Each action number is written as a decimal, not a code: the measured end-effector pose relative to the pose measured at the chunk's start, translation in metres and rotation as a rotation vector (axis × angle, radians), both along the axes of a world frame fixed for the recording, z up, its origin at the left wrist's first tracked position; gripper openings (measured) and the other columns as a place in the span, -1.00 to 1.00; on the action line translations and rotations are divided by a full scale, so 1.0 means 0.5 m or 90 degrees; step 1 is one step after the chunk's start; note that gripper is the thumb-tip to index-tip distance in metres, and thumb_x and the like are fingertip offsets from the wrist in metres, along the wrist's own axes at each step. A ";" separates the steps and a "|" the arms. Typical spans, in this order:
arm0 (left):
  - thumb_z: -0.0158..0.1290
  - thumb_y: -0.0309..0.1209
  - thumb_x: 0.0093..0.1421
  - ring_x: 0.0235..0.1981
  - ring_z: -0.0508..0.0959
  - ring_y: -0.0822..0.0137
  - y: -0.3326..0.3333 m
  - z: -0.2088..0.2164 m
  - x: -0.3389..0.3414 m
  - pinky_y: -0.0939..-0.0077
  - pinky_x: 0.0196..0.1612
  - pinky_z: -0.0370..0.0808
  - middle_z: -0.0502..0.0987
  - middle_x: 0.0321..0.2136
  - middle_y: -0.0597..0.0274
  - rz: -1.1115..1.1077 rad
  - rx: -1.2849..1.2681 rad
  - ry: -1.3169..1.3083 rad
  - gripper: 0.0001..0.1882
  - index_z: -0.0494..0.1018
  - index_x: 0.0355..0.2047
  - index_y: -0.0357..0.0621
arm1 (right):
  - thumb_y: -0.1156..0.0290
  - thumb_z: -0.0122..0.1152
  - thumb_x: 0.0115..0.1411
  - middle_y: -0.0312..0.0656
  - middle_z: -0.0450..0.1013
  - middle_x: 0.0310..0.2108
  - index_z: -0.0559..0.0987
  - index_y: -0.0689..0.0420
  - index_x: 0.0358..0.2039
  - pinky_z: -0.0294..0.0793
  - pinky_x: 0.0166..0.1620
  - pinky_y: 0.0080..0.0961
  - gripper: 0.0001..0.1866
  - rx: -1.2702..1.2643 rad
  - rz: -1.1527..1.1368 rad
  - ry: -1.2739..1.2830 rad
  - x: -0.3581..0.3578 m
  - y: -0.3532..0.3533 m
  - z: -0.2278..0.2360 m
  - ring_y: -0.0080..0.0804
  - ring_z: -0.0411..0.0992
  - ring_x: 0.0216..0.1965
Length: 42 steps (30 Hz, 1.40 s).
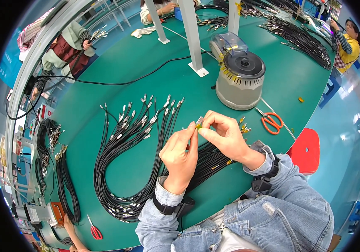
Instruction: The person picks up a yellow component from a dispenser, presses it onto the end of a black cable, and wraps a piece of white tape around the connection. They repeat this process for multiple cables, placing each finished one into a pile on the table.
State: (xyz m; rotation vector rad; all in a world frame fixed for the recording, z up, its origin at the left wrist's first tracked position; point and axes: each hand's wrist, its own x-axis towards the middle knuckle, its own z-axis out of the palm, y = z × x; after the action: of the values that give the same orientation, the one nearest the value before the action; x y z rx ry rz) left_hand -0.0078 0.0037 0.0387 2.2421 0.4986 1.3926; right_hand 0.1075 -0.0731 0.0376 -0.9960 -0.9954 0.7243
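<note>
Because the apparent cable connector (200, 120) is small, left hand (179, 156) and right hand (227, 135) pinch it from either side, presumably for steadiness, near the tape dispenser (239, 86).

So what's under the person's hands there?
Black cables on the green table appear to run beneath the left hand and right hand, with yellow ends showing past the right. The stretches directly behind the hands are covered.
</note>
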 end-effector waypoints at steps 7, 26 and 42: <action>0.14 -0.68 -0.04 -0.70 0.37 0.56 -0.004 -0.004 0.002 0.72 -0.68 0.26 0.50 -0.58 0.24 -0.006 0.025 0.000 -0.77 0.53 -0.32 -0.23 | 0.60 0.07 0.09 -0.29 0.27 -0.44 0.38 0.25 -0.50 0.24 -0.27 -0.64 -0.93 0.002 0.001 0.003 0.004 -0.002 0.001 -0.60 0.22 -0.36; 0.15 -0.67 -0.04 -0.70 0.34 0.60 -0.015 -0.005 0.000 0.73 -0.68 0.25 0.49 -0.60 0.29 0.027 0.022 0.021 -0.64 0.48 -0.17 -0.21 | 0.57 0.07 0.10 -0.31 0.28 -0.42 0.39 0.26 -0.53 0.25 -0.30 -0.64 -0.90 -0.046 0.035 0.087 0.008 -0.012 0.003 -0.62 0.23 -0.38; 0.17 -0.65 -0.12 -0.61 0.52 0.32 0.001 -0.020 0.004 0.56 -0.57 0.45 0.48 -0.61 0.21 0.026 0.220 0.030 -0.57 0.51 -0.18 -0.06 | 0.50 0.09 0.08 -0.39 0.28 -0.52 0.37 0.23 -0.55 0.22 -0.37 -0.69 -0.87 -0.031 0.018 0.072 0.012 -0.010 0.000 -0.70 0.19 -0.44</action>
State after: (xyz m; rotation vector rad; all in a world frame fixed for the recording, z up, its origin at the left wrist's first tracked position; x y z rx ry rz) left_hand -0.0058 0.0040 0.0286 2.5532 0.3411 1.5491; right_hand 0.1133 -0.0782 0.0376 -0.9741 -0.8978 0.8231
